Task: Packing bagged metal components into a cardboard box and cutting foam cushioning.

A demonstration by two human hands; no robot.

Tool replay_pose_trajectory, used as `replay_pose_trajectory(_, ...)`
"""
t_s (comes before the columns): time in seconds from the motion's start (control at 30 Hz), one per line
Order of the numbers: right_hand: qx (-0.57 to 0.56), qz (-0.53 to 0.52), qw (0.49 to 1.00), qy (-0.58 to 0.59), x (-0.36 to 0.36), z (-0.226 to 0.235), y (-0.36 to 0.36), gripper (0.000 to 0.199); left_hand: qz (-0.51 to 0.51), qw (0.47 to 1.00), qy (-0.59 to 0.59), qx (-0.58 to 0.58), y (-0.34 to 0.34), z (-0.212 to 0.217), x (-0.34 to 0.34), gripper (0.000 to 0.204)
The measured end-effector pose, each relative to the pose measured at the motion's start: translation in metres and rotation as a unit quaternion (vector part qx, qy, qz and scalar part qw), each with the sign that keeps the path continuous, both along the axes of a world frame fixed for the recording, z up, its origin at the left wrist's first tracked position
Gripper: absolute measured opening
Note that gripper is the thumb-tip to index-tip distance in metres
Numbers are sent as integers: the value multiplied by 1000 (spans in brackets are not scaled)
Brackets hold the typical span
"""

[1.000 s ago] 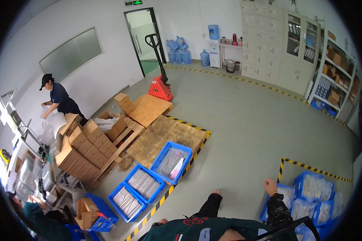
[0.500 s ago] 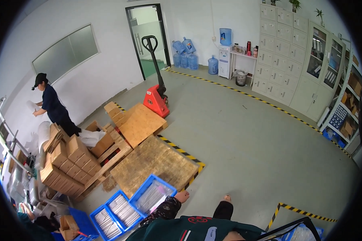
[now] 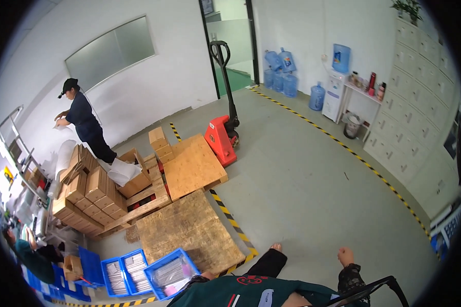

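Note:
My right hand point(image 3: 346, 257) hangs over the grey floor at the lower right, its fingers curled in and nothing visible in them. Low and near the middle, my left hand point(image 3: 208, 275) shows only in part beside my dark green top, close to a blue bin point(image 3: 147, 271). Its fingers are hidden, and whether it touches the bin is unclear. That bin holds thin pale rods and clear plastic wrap. Two more blue bins point(image 3: 107, 281) with similar rods stand just left of it. One of my feet point(image 3: 276, 247) is ahead on the floor.
Beyond the bins lie a worn wooden board point(image 3: 189, 233) and a lighter one point(image 3: 192, 169). A red pallet jack point(image 3: 221, 140) stands behind them. Stacked cartons point(image 3: 100, 192) sit on a pallet at left. A co-worker point(image 3: 87, 120) stands by the wall; another person point(image 3: 33, 256) is at lower left.
The view has turned left, so the room shifts right. My right hand has come into sight, and my left hand has drawn back toward my body. The co-worker's arms have moved.

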State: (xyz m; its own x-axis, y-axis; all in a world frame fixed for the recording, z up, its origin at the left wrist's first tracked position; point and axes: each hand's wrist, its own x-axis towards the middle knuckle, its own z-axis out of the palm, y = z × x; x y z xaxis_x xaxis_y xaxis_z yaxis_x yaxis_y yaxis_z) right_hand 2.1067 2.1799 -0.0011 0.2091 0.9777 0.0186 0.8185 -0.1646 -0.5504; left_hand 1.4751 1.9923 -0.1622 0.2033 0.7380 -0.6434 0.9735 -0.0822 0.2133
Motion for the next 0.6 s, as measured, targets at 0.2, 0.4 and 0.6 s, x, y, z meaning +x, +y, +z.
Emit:
replay_pose_trajectory(0.2, -266, 109, 949, 133, -85, 67, 126, 23, 20, 997, -39, 68, 148, 23, 29, 28)
replay_pose_trajectory(0.4, -277, 196, 938, -79, 34, -76, 197, 27, 327, 914, -227, 75, 392, 183, 91, 29)
replay_pose_trajectory(0.6, -312, 195, 921, -127, 12, -30, 389, 26, 348, 909, -198, 113, 547, 172, 91, 27)
